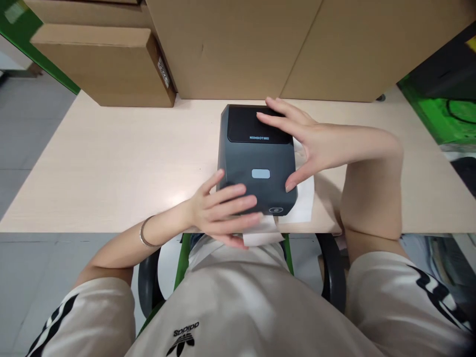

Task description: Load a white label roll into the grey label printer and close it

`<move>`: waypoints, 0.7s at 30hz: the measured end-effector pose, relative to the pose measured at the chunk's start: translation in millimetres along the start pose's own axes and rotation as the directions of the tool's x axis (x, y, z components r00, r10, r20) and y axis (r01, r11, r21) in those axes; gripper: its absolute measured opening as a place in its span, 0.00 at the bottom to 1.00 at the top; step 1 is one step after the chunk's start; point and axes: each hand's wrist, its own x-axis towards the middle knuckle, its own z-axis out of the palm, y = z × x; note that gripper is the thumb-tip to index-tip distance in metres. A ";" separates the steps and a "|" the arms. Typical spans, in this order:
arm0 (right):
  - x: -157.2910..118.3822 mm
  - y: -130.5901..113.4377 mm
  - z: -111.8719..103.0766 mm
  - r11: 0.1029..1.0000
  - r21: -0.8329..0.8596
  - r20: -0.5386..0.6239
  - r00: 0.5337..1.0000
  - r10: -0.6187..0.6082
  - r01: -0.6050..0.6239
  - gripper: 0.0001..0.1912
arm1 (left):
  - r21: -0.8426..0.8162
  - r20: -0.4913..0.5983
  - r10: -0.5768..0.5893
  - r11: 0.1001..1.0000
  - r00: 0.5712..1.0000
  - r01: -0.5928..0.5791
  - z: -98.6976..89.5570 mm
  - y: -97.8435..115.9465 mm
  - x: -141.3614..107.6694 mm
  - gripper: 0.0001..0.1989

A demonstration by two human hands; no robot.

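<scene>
A dark grey label printer [260, 158] with a black top panel and a pale blue button [261, 173] stands near the table's front edge. From its front side a strip of white label paper [262, 237] hangs over the edge. My right hand [299, 141] rests on the printer's right side, fingers stretched over the top panel and thumb against the lower right part. Slightly blurred, my left hand [225, 206] is at the printer's front left corner with fingers spread, close to the paper strip. I cannot tell whether it touches either one.
White paper [305, 198] lies on the table [111, 163] beneath and right of the printer. Behind stand a large cardboard box [238, 49] and a smaller flat box [96, 69] at the left. A chair's black armrests [332, 272] flank my body.
</scene>
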 end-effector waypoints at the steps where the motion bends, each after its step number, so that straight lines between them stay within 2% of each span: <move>1: 0.0 -2.0 1.5 1.000 -0.012 -0.001 1.000 0.005 -0.005 0.75 | -0.005 0.005 -0.113 0.994 0.994 0.113 -3.0 -0.2 -1.3 0.34; 2: -0.2 -3.5 2.7 1.000 -0.021 -0.010 1.000 0.010 -0.010 0.75 | -0.010 0.005 -0.195 0.981 0.981 0.195 -5.6 -1.1 -2.6 0.40; 4: -1.0 -4.8 5.0 0.999 -0.029 -0.046 0.999 0.016 -0.018 0.73 | -0.029 -0.006 -0.259 0.965 0.966 0.259 -9.2 -3.6 -3.7 0.45; 10: -1.8 -2.0 9.6 1.000 0.013 -0.062 0.998 0.006 -0.006 0.70 | -0.107 -0.054 -0.282 0.955 0.958 0.275 -11.2 -4.6 5.1 0.36; 13: -0.3 -4.0 10.1 1.000 0.007 -0.072 0.997 0.001 -0.001 0.69 | -0.127 -0.045 -0.321 0.941 0.946 0.313 -14.7 -7.4 8.1 0.35; 17: 1.5 -7.0 3.4 1.000 0.015 -0.057 0.998 0.006 -0.005 0.65 | -0.196 -0.082 -0.323 0.933 0.943 0.303 -18.8 -14.1 4.8 0.37; 18: 1.3 -5.9 -0.2 0.999 0.039 -0.043 0.999 0.007 -0.006 0.60 | -0.215 -0.113 -0.351 0.922 0.929 0.322 -18.7 -14.2 3.9 0.39; 19: 0.8 -3.6 -4.5 0.997 0.076 -0.040 0.999 0.020 -0.017 0.54 | -0.237 -0.150 -0.412 0.898 0.899 0.372 -17.9 -13.1 3.5 0.42; 20: -0.2 0.0 -9.1 0.992 0.117 -0.054 0.997 0.055 -0.048 0.45 | -0.269 -0.174 -0.504 0.851 0.846 0.452 -16.7 -11.0 3.9 0.46; 21: -1.6 4.6 -13.6 0.983 0.155 -0.089 0.990 0.113 -0.098 0.38 | -0.296 -0.217 -0.597 0.794 0.772 0.531 -15.2 -8.2 5.1 0.50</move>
